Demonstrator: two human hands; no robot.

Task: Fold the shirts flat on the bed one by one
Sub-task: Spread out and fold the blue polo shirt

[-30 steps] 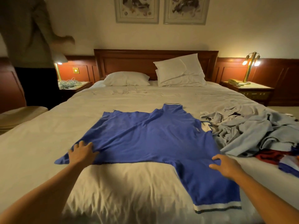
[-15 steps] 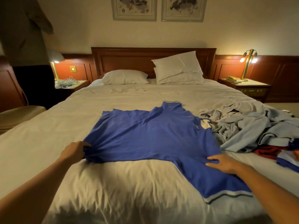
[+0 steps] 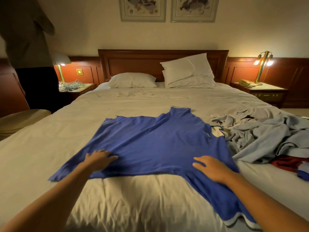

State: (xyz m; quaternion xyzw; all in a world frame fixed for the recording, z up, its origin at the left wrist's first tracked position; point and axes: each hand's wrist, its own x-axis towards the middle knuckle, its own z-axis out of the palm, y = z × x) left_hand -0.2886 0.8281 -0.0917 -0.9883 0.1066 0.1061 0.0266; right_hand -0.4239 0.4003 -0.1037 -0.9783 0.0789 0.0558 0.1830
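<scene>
A blue shirt (image 3: 158,144) lies spread out on the white bed (image 3: 133,206), its collar toward the right and one sleeve with a white striped cuff hanging toward the near right edge. My left hand (image 3: 98,159) rests flat on the shirt's lower left part, fingers spread. Flat on the cloth near that sleeve's shoulder lies my right hand (image 3: 212,168), fingers apart. Neither hand grips the fabric. A crumpled grey shirt (image 3: 260,136) lies to the right, touching the blue one.
Red and blue-white clothes (image 3: 291,164) peek from under the grey pile at the right edge. Pillows (image 3: 187,71) lean on the headboard. Nightstands with lit lamps (image 3: 262,67) flank the bed. A person (image 3: 28,47) stands at the far left beside a chair (image 3: 20,121).
My left hand let go of the bunched left edge and now lies flat further in on the shirt. My right hand slid left onto the body. The left edge is spread out again.
</scene>
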